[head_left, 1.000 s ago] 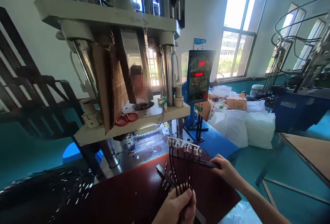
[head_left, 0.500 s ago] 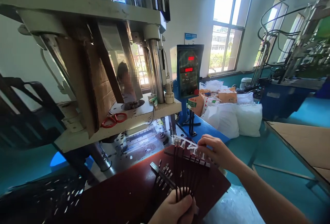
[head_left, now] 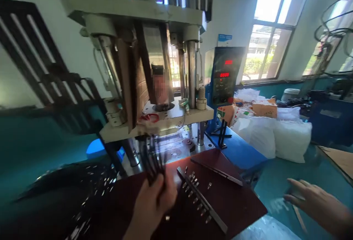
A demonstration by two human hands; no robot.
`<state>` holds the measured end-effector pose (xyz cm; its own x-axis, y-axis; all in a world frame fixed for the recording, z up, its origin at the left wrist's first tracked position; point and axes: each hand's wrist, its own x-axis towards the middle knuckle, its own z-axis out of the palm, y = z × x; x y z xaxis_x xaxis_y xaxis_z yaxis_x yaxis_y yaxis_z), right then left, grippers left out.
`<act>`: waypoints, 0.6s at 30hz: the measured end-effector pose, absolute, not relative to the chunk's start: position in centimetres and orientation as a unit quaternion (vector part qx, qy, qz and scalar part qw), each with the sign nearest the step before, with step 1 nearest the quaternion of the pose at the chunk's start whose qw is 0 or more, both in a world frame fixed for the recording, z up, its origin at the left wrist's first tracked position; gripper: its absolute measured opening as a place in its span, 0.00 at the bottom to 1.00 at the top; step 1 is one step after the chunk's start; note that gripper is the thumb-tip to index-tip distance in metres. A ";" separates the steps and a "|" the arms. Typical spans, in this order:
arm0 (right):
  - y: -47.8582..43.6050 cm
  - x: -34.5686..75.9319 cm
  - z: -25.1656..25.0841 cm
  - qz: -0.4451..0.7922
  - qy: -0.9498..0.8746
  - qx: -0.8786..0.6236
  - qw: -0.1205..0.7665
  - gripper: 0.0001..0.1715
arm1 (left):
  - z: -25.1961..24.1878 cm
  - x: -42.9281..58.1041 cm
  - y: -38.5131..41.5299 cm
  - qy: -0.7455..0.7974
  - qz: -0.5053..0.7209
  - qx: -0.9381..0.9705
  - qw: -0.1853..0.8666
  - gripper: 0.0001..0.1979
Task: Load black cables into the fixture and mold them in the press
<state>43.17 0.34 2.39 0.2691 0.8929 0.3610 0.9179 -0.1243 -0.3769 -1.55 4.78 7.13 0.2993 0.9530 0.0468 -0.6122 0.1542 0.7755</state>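
Your left hand (head_left: 154, 199) is clenched around a bundle of black cables (head_left: 153, 157), raised before the press (head_left: 154, 122). Your right hand (head_left: 311, 199) hangs spread and empty past the counter (head_left: 234, 203) edge, well apart.

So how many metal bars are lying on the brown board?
2: the long bar with small plugs, mid-board, and a thinner bar nearer the board's far right edge. More may be hidden.

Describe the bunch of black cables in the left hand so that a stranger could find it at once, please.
Find the big grey press machine in the middle, then look down to the dark red board in front of it. Above the board's left part, the left hand grips a bunch of black cables that point up. The other cables, a loose pile, lie at the far left.
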 end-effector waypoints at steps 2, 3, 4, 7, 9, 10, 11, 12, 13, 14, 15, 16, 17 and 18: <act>0.5 39.4 2.2 -0.030 -0.662 -0.706 0.250 0.25 | 8.6 -3.1 6.2 0.160 0.662 0.317 0.660 0.15; 0.7 36.4 2.5 -0.011 -0.703 -0.667 0.245 0.23 | 9.2 -3.8 6.8 0.141 0.700 0.301 0.632 0.13; 1.1 33.0 3.0 0.040 -0.751 -0.619 0.225 0.21 | 9.7 -4.4 7.3 0.135 0.728 0.286 0.608 0.11; 2.8 22.0 4.5 0.145 -0.872 -0.452 0.120 0.27 | 10.3 -6.0 8.2 0.144 0.785 0.255 0.546 0.11; 4.2 16.1 4.4 0.169 -0.915 -0.361 0.054 0.44 | 10.5 -7.1 8.7 0.151 0.817 0.245 0.500 0.11; 4.8 13.8 4.0 0.169 -0.930 -0.324 0.038 0.50 | 10.6 -7.9 9.0 0.155 0.831 0.242 0.477 0.12; 5.4 12.1 3.4 0.164 -0.940 -0.297 0.025 0.51 | 10.7 -8.8 9.3 0.161 0.844 0.236 0.454 0.12; 5.9 10.9 2.7 0.154 -0.946 -0.284 0.014 0.47 | 11.0 -9.9 9.7 0.169 0.857 0.228 0.431 0.12; 6.3 10.0 2.0 0.145 -0.948 -0.284 0.008 0.38 | 11.4 -11.2 10.2 0.178 0.868 0.217 0.409 0.12; 6.5 9.6 1.3 0.137 -0.947 -0.292 0.006 0.28 | 11.9 -12.8 10.7 0.188 0.880 0.206 0.385 0.12; 6.6 9.4 0.6 0.129 -0.944 -0.303 0.011 0.19 | 12.5 -14.5 11.3 0.199 0.891 0.196 0.358 0.12; 6.6 9.4 0.0 0.122 -0.942 -0.311 0.026 0.13 | 13.2 -16.4 12.0 0.211 0.900 0.189 0.331 0.13; 6.6 9.6 -0.5 0.116 -0.942 -0.312 0.048 0.12 | 13.9 -18.3 12.6 0.222 0.910 0.184 0.299 0.13; 6.5 9.8 -1.0 0.111 -0.942 -0.308 0.071 0.13 | 14.7 -20.2 13.3 0.238 0.915 0.181 0.270 0.13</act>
